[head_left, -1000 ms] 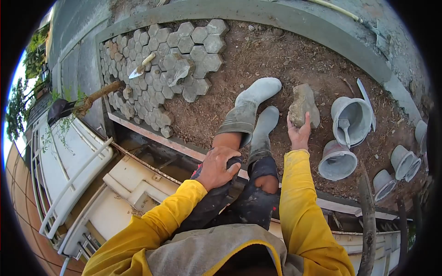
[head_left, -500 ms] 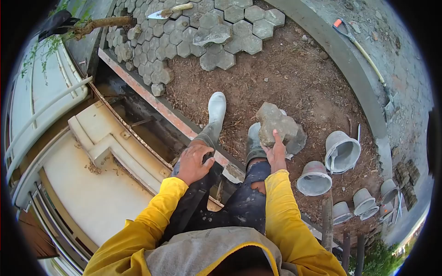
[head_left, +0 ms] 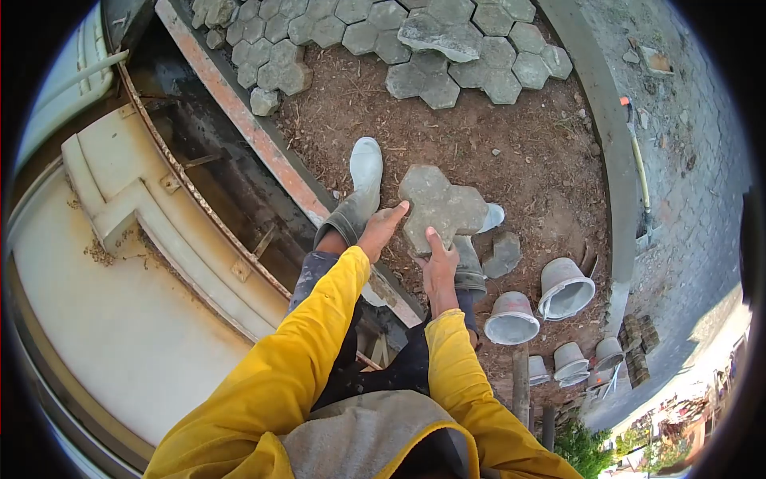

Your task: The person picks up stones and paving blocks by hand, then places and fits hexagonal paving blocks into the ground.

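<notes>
A grey three-lobed paver [head_left: 441, 206] hangs over the brown soil, between and above my boots. My right hand [head_left: 440, 271] grips its lower edge, thumb on the top face. At its left edge, my left hand [head_left: 384, 230] has its thumb against the paver, with the other fingers partly hidden. Another paver [head_left: 503, 255] lies on the soil by my right boot. Laid pavers [head_left: 499, 68] cover the ground at the top, and a rough-edged piece [head_left: 439, 37] rests on them.
Several cement-stained buckets [head_left: 511, 318] stand at the lower right. A concrete curb [head_left: 610, 144] curves along the right, with a shovel [head_left: 641, 172] beyond it. On the left, a brick-red edge [head_left: 247, 124] borders a gap beside a white vehicle body [head_left: 152, 311].
My right hand has brought the paver up and leftward, away from the one on the soil. My left hand has left my knee and reached the paver. The view has shifted right.
</notes>
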`<control>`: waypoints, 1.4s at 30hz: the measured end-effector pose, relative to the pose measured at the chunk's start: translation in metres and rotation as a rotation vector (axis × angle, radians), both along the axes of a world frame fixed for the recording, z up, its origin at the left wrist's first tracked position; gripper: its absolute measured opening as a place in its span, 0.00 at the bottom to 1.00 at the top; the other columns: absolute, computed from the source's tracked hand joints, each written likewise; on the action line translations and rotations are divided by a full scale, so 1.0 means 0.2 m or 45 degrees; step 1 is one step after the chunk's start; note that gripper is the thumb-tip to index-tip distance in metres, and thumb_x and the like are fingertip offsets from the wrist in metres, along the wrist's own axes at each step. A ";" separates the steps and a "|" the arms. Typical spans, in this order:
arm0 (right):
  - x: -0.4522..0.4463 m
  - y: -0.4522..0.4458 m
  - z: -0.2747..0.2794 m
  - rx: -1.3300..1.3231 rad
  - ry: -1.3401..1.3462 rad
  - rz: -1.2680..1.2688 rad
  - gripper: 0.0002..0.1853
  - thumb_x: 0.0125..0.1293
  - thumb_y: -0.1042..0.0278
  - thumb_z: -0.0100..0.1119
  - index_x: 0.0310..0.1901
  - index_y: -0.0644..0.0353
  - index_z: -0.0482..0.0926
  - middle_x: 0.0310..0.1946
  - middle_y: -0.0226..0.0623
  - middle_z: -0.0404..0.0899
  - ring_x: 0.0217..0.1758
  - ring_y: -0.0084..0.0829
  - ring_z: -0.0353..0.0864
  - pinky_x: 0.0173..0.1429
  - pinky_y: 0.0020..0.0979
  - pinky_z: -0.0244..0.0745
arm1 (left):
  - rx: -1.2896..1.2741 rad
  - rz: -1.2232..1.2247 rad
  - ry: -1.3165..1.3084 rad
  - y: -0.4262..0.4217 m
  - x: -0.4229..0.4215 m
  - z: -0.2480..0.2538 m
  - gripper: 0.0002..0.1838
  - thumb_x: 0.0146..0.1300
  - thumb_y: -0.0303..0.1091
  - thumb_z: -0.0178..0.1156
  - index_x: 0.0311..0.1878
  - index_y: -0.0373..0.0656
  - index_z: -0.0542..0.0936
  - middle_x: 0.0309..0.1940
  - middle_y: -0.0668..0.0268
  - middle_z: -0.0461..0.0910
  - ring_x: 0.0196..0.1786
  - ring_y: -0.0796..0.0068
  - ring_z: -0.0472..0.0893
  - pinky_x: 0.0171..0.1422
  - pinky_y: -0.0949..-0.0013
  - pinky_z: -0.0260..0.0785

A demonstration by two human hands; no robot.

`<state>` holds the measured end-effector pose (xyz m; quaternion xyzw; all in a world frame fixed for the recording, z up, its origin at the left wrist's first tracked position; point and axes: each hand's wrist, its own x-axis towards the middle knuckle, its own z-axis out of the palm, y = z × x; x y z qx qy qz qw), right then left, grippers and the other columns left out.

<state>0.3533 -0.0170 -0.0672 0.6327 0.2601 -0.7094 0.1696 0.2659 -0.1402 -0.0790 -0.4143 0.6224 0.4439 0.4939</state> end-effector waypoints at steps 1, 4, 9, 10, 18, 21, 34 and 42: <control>-0.06 -0.05 0.03 0.002 0.013 0.022 0.40 0.61 0.52 0.74 0.69 0.60 0.65 0.65 0.40 0.70 0.67 0.41 0.72 0.63 0.56 0.73 | 0.048 0.153 -0.075 -0.03 -0.03 -0.01 0.37 0.65 0.58 0.66 0.62 0.31 0.76 0.54 0.58 0.81 0.58 0.68 0.78 0.64 0.65 0.69; -0.17 -0.23 0.01 -0.006 0.062 0.069 0.39 0.61 0.54 0.74 0.69 0.57 0.64 0.65 0.39 0.71 0.69 0.39 0.71 0.64 0.55 0.72 | 0.281 0.420 -0.054 -0.17 -0.09 -0.10 0.37 0.64 0.53 0.69 0.64 0.31 0.73 0.57 0.56 0.79 0.58 0.66 0.79 0.64 0.64 0.70; -0.40 -0.51 0.03 -0.073 0.136 0.105 0.39 0.63 0.53 0.73 0.70 0.56 0.63 0.65 0.38 0.70 0.70 0.40 0.70 0.65 0.55 0.73 | 0.460 0.474 0.053 -0.49 -0.33 -0.10 0.35 0.61 0.38 0.73 0.67 0.34 0.70 0.58 0.58 0.79 0.60 0.63 0.79 0.65 0.60 0.73; -0.43 -0.55 0.02 -0.106 0.121 0.145 0.39 0.64 0.52 0.73 0.70 0.56 0.62 0.65 0.38 0.70 0.70 0.40 0.71 0.65 0.55 0.73 | 0.466 0.437 0.090 -0.55 -0.38 -0.09 0.35 0.59 0.33 0.74 0.66 0.34 0.70 0.56 0.58 0.79 0.59 0.64 0.79 0.65 0.61 0.72; -0.68 -0.38 -0.29 0.203 0.021 0.657 0.40 0.69 0.39 0.60 0.73 0.59 0.64 0.65 0.47 0.76 0.55 0.43 0.86 0.54 0.39 0.77 | 0.393 -0.123 0.504 -0.93 -0.88 -0.29 0.49 0.46 0.34 0.79 0.71 0.25 0.66 0.64 0.49 0.75 0.65 0.63 0.76 0.71 0.64 0.67; -0.93 -0.41 -0.61 0.329 -0.048 0.401 0.41 0.72 0.35 0.54 0.72 0.63 0.64 0.67 0.48 0.74 0.63 0.48 0.80 0.65 0.49 0.71 | 0.529 -0.031 0.491 -1.05 -1.00 -0.45 0.49 0.46 0.35 0.79 0.71 0.25 0.66 0.64 0.51 0.75 0.65 0.63 0.76 0.72 0.64 0.66; -1.24 -0.64 -1.33 0.011 0.712 0.289 0.33 0.63 0.56 0.75 0.63 0.65 0.72 0.56 0.40 0.78 0.58 0.34 0.80 0.64 0.40 0.76 | 0.731 0.248 0.300 -1.17 -1.17 -1.04 0.48 0.57 0.43 0.75 0.75 0.37 0.62 0.66 0.57 0.73 0.66 0.63 0.76 0.70 0.58 0.71; -1.42 -0.72 -1.50 0.035 0.841 0.219 0.34 0.62 0.59 0.75 0.64 0.66 0.70 0.56 0.40 0.79 0.58 0.33 0.80 0.65 0.38 0.75 | 0.460 0.635 0.652 -1.24 -1.10 -1.28 0.34 0.61 0.41 0.75 0.63 0.31 0.71 0.55 0.55 0.79 0.58 0.67 0.80 0.63 0.62 0.75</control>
